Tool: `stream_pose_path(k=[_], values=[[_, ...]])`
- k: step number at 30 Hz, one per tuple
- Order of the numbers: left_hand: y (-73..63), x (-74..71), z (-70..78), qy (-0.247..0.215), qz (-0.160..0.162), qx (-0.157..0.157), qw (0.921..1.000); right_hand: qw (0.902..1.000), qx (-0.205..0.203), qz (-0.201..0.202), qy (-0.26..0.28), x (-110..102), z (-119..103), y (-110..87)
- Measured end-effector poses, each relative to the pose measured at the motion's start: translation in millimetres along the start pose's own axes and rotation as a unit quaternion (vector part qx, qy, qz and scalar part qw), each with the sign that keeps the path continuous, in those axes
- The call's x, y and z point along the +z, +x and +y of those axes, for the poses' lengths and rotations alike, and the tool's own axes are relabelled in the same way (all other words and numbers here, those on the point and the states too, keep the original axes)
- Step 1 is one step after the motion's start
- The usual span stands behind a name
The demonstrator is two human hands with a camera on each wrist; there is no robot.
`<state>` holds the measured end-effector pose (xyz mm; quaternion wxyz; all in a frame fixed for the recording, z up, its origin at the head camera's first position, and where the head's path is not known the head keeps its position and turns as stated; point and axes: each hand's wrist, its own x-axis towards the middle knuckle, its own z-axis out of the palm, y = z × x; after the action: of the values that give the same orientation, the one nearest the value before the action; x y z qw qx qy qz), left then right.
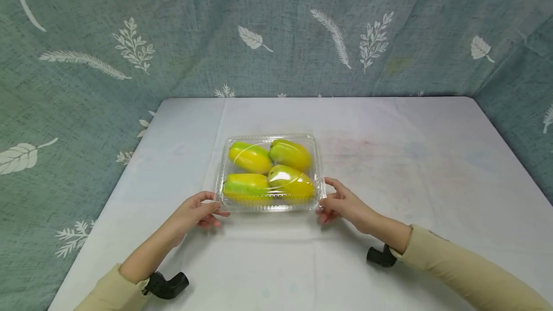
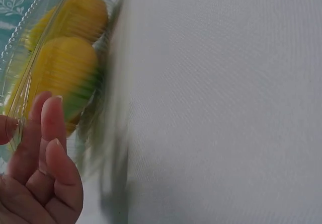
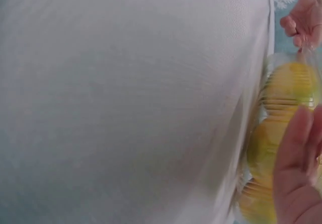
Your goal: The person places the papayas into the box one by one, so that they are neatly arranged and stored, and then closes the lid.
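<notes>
A clear plastic clamshell box [image 1: 320,167] with a closed lid holds several yellow-green mangoes [image 1: 292,155], laid in two rows. My left hand [image 1: 195,213] pinches the box's near left corner between thumb and forefinger. In the left wrist view the other fingers of the left hand [image 2: 48,176] are bent beside the box, near a mango [image 2: 70,65]. At the near right corner my right hand [image 1: 344,207] grips the rim. The right wrist view shows the right hand [image 3: 297,176] in front of the mangoes [image 3: 266,148], its grip partly cut off by the frame edge.
White cloth covers the table [image 1: 380,157]. A green-grey curtain [image 1: 276,28] with white leaf prints hangs behind it and at both sides. Black camera mounts [image 1: 167,286] sit on the wrists, below the rolled beige sleeves [image 1: 458,263].
</notes>
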<state>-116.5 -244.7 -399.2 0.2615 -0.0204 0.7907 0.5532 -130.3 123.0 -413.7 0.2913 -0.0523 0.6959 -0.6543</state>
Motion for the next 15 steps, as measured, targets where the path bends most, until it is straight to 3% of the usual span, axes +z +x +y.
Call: stream_pose_path(k=[4,15], values=[[0.8,1.0,-2.9,-0.014,-0.006,0.009,0.9998,0.9992,-0.018,-0.031,0.016,1.1,1.0,1.0],[3.9,4.1,0.0,-0.043,0.003,0.026,0.9987,0.9995,-0.015,-0.024,0.014,2.2,-1.0,2.0]])
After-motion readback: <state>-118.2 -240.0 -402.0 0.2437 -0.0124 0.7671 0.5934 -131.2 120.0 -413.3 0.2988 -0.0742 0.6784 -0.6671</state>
